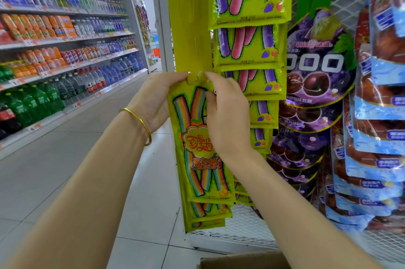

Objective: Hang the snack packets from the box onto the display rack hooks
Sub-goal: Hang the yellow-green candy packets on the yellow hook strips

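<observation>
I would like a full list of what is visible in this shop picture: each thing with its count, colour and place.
rainbow-strip snack packet: one, yellow-green, held at the hanging strip's lower end
more rainbow-strip packets: at least two, yellow-green, below it
plastic hanging strip: one, yellow-green, above the hands
purple-and-pink-strip packets: several, yellow-green, column to the right
grape gummy packets: several, purple, further right
blue-edged packets: many, far right
wire mesh rack: one, white, behind the packets
cardboard box: one, brown, bottom edge
drink shelves: several tiers, mixed colours, left
bangle: one, gold, left wrist
left hand: pinches the held packet's top
right hand: grips its right edge
</observation>
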Motion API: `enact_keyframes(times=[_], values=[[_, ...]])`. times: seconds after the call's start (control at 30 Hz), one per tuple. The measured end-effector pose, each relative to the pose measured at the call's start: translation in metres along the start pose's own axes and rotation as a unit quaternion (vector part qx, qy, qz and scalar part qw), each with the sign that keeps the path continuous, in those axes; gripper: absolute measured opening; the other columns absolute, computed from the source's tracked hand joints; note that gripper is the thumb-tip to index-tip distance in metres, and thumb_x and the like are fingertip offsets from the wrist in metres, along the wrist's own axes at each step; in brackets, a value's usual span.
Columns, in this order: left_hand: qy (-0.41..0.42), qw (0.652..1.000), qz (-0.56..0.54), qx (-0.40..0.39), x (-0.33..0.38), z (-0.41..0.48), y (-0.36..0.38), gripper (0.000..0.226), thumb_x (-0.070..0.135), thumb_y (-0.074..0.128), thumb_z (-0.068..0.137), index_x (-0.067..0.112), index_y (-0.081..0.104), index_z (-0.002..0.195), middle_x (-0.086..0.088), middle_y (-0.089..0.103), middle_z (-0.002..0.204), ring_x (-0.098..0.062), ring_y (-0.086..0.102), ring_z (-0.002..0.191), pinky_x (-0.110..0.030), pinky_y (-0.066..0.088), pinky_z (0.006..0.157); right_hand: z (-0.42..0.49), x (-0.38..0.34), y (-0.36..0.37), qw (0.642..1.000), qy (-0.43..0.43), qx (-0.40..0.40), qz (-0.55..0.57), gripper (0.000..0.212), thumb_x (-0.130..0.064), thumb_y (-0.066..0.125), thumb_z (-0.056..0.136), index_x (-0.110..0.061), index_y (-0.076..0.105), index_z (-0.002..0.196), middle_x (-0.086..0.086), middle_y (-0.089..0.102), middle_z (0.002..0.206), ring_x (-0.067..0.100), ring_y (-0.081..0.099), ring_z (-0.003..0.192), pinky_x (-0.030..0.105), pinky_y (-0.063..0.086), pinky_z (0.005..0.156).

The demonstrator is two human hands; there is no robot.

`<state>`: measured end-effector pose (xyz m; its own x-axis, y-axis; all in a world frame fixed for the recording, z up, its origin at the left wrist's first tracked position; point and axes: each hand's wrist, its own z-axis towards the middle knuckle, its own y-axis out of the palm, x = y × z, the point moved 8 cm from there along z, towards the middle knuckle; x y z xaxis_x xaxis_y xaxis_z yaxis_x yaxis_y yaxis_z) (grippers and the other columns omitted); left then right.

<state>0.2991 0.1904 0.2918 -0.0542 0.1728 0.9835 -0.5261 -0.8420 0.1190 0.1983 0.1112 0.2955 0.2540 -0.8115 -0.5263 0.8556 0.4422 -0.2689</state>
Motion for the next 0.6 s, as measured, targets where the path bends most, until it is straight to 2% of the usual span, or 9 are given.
enact_keyframes(times=[0.1,0.17,0.27,0.33,0.43,0.53,0.6], values=[[0.013,1.0,0.003,0.019,0.001,0.0,-0.003,0.026,0.014,0.046,0.094,-0.001,0.056,0.113,-0.02,0.061,0.11,-0.027,0.061,0.088,-0.04,0.051,0.087,-0.002,0.002,-0.004,1.0,0.0,0.016,0.019,0.035,-0.003,0.054,0.09,-0.013,0.054,0.124,0.005,0.062,0.115,0.023,0.059,0.104,0.034,0.049,0.082],[0.031,0.999,0.01,0.041,0.004,0.0,-0.006,0.017,0.013,0.048,0.092,0.003,0.059,0.101,-0.019,0.061,0.104,-0.027,0.061,0.082,-0.041,0.052,0.087,-0.002,0.003,-0.007,0.999,-0.001,0.019,0.032,0.029,-0.007,0.055,0.091,-0.012,0.055,0.12,0.004,0.064,0.112,0.021,0.06,0.102,0.035,0.049,0.08],[0.064,0.994,0.036,0.075,0.01,0.001,-0.009,0.006,0.011,0.052,0.087,0.008,0.057,0.086,-0.02,0.056,0.096,-0.03,0.055,0.085,-0.05,0.046,0.091,-0.002,0.006,-0.005,1.0,0.0,0.001,0.029,0.026,-0.01,0.054,0.092,-0.011,0.055,0.118,0.003,0.064,0.112,0.02,0.06,0.103,0.035,0.049,0.08],[0.078,0.992,0.045,0.087,0.014,0.0,-0.011,0.007,0.012,0.055,0.08,0.013,0.056,0.073,-0.018,0.054,0.091,-0.029,0.053,0.085,-0.054,0.044,0.091,-0.003,0.007,-0.003,1.0,-0.001,-0.012,0.022,0.026,-0.009,0.054,0.092,-0.011,0.054,0.119,0.003,0.063,0.113,0.02,0.059,0.104,0.036,0.05,0.081],[0.081,0.993,0.045,0.078,0.016,0.0,-0.01,0.004,0.017,0.058,0.069,0.014,0.056,0.071,-0.017,0.053,0.091,-0.029,0.052,0.085,-0.058,0.044,0.091,-0.005,0.008,-0.001,0.999,-0.011,-0.03,0.013,0.027,-0.006,0.052,0.092,-0.012,0.051,0.119,0.004,0.062,0.114,0.023,0.059,0.103,0.04,0.05,0.079],[0.081,0.993,0.046,0.078,0.017,0.001,-0.011,0.01,0.017,0.057,0.066,0.012,0.054,0.073,-0.016,0.049,0.091,-0.029,0.049,0.084,-0.05,0.045,0.083,-0.008,0.009,0.0,0.998,-0.016,-0.057,0.017,0.03,-0.004,0.049,0.092,-0.014,0.048,0.121,0.002,0.06,0.116,0.023,0.06,0.096,0.041,0.05,0.075],[0.083,0.992,0.039,0.083,0.017,0.001,-0.011,0.005,0.013,0.056,0.07,0.012,0.051,0.072,-0.016,0.049,0.084,-0.027,0.051,0.076,-0.044,0.044,0.076,-0.009,0.01,-0.001,0.997,-0.015,-0.078,0.024,0.03,-0.004,0.05,0.091,-0.015,0.047,0.119,0.001,0.06,0.11,0.019,0.057,0.08,0.038,0.048,0.068]])
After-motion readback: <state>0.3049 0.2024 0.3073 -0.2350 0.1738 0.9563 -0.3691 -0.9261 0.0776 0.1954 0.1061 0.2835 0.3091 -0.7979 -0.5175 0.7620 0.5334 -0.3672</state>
